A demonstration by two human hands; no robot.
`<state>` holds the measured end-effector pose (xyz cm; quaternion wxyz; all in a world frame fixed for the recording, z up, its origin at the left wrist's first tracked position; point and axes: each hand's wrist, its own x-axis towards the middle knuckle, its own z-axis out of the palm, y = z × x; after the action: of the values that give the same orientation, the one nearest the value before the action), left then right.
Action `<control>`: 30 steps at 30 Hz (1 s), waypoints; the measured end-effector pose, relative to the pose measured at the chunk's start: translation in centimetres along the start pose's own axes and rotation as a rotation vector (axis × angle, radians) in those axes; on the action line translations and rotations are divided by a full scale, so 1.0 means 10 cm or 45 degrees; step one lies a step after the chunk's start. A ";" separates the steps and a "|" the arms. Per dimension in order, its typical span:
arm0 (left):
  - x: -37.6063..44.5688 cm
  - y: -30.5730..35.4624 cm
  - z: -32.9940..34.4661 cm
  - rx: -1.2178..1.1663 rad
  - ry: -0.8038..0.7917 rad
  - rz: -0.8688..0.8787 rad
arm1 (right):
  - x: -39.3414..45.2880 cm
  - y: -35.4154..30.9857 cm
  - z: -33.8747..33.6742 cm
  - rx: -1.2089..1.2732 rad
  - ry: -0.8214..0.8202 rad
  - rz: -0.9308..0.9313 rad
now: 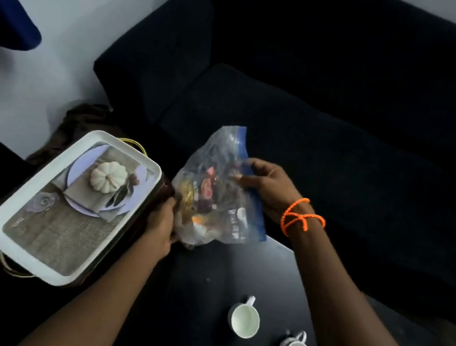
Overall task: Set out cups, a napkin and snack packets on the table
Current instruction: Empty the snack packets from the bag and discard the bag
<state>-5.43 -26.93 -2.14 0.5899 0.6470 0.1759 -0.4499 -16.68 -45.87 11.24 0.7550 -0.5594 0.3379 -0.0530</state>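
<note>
The zip-top bag of snack packets (214,194) hangs in the air between the two hands, above the far end of the dark table (202,283). Its long axis runs slantwise, the blue seal strip going from up and away down toward the right wrist. The right hand (266,187) pinches that seal edge, fingers curled over the plastic, so it is the hand placed to open the mouth. The left hand (162,222) cups the bulging bottom corner from below and seems also to press against the side of the picture-lidded box (73,204) just to its left; whether it grips the box I cannot tell. Nearer the person, under the right forearm, three white cups (244,317) stand on the table, apart from one another.
</note>
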 end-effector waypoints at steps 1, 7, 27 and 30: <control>-0.05 -0.04 0.06 0.135 0.294 0.012 | 0.00 0.10 0.06 -0.067 0.042 0.016; -0.32 0.09 0.48 0.302 0.195 0.513 | -0.02 0.64 0.24 -0.201 0.151 0.103; -0.44 0.27 0.50 0.724 0.276 0.948 | -0.19 0.50 0.27 -1.591 0.822 -0.756; -0.36 0.23 0.52 0.794 0.275 0.782 | 0.13 0.53 0.44 -1.534 0.494 -0.515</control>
<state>-7.54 -31.16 2.68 0.4513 0.8593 -0.1076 -0.2154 -14.81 -40.99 6.68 0.2111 -0.9164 0.3264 -0.0954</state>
